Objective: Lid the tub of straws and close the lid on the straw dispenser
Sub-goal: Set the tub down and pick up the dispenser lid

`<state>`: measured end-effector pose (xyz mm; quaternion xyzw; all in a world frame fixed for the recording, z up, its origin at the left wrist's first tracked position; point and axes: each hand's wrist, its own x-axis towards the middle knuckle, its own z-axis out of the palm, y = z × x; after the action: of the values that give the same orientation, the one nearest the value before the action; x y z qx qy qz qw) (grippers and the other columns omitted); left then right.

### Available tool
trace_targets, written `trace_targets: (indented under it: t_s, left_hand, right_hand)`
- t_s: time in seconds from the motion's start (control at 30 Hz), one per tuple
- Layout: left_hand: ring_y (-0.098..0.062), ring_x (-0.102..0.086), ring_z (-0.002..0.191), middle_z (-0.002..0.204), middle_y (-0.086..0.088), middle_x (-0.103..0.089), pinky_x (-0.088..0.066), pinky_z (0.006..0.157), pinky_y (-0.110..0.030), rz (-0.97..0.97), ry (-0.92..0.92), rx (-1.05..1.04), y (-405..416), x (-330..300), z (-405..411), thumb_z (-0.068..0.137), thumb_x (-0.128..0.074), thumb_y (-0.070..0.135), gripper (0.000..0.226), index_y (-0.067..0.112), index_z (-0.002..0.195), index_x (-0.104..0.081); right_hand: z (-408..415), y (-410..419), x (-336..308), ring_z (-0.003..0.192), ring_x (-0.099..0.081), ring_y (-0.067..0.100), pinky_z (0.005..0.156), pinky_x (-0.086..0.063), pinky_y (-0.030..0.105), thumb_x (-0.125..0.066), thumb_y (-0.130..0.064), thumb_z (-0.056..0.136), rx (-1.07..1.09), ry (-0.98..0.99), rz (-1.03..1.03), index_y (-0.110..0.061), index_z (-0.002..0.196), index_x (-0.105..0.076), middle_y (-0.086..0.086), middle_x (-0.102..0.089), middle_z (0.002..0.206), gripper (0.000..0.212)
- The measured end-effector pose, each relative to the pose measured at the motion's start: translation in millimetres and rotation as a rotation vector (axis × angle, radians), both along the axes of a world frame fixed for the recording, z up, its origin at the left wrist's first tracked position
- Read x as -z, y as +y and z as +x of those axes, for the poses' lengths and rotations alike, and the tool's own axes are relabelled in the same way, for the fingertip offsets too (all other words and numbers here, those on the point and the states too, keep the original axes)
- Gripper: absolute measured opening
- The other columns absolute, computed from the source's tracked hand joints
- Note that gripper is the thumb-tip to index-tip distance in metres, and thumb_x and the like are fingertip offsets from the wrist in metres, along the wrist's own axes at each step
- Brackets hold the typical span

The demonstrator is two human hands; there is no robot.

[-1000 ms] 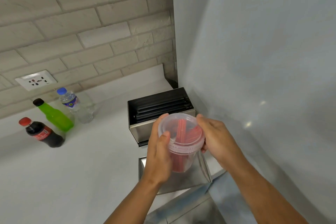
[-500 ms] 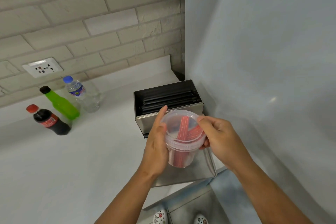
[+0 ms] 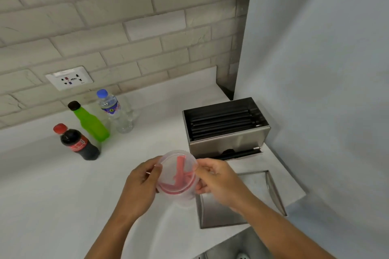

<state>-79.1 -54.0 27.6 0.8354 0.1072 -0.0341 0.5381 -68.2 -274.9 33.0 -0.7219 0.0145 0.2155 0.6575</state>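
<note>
Both hands held the tub (image 3: 179,183), left hand (image 3: 140,188) and right hand (image 3: 219,181) pinching its rim; looked light, thin, squashy plastic; I'd press edges, not middle.

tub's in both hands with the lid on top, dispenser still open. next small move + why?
Probably set the tub down on the counter, pressing its lid once around the rim first. Both the left hand and right hand grip it, whether it is fully snapped is unclear, and the dispenser stands open with its metal lid lying flat in front.
</note>
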Motion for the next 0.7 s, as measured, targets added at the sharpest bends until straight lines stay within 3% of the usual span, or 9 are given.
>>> trace_targets:
  t_s: [0.17,0.3,0.4,0.5,0.6,0.7]
  left_hand:
    - [-0.008,-0.071,0.073,0.101,0.003,-0.074,-0.057,0.056,-0.023,0.073,0.005,-0.015,37.1,11.1,16.7,0.107,-0.052,0.017,0.035,0.047,0.107,-0.07]
    - [-0.001,-0.069,0.072,0.103,0.007,-0.074,-0.054,0.068,-0.029,0.1,0.013,-0.045,51.5,24.4,28.0,0.107,-0.053,0.017,0.032,0.046,0.109,-0.068]
    - [-0.01,-0.071,0.082,0.111,0.001,-0.074,-0.053,0.073,-0.027,0.088,0.025,-0.083,57.8,32.7,34.0,0.107,-0.054,0.02,0.025,0.029,0.126,-0.069]
    - [-0.006,-0.071,0.092,0.116,0.001,-0.074,-0.05,0.076,-0.018,0.086,0.021,-0.101,60.3,34.8,36.9,0.107,-0.055,0.019,0.028,0.02,0.131,-0.069]
    - [-0.014,-0.07,0.1,0.127,0.0,-0.071,-0.054,0.089,-0.03,0.099,0.016,-0.111,59.1,33.0,37.6,0.105,-0.057,0.016,0.03,0.018,0.133,-0.068]
    - [-0.018,-0.065,0.107,0.131,0.004,-0.062,-0.051,0.085,-0.029,0.181,-0.061,-0.152,50.6,23.2,31.4,0.102,-0.063,0.02,0.032,0.022,0.134,-0.066]
  right_hand:
    - [15.0,41.5,16.4,0.079,-0.07,0.015,0.076,-0.064,0.031,-0.06,-0.018,0.1,-0.03,0.041,0.016,-0.013,0.12,-0.073,0.016,-0.074,0.093,0.025]
    - [22.6,58.8,27.8,0.084,-0.074,0.022,0.076,-0.064,0.029,-0.06,-0.016,0.098,-0.026,0.048,-0.033,-0.013,0.117,-0.074,0.022,-0.075,0.102,0.024]
    - [26.5,65.1,33.3,0.085,-0.076,0.024,0.078,-0.065,0.033,-0.061,-0.015,0.097,0.006,0.056,-0.048,-0.012,0.112,-0.076,0.016,-0.076,0.095,0.022]
    - [28.9,67.7,34.2,0.09,-0.076,0.028,0.079,-0.065,0.033,-0.061,-0.016,0.098,0.019,0.06,-0.056,-0.011,0.113,-0.075,0.019,-0.076,0.098,0.022]
    - [29.5,66.7,34.1,0.096,-0.076,0.027,0.083,-0.064,0.034,-0.06,-0.02,0.098,0.0,0.062,-0.078,-0.016,0.113,-0.076,0.014,-0.076,0.101,0.022]
    - [28.2,56.7,29.9,0.095,-0.075,0.016,0.085,-0.063,0.032,-0.06,-0.024,0.098,-0.039,0.049,-0.124,-0.026,0.108,-0.074,0.0,-0.076,0.105,0.018]
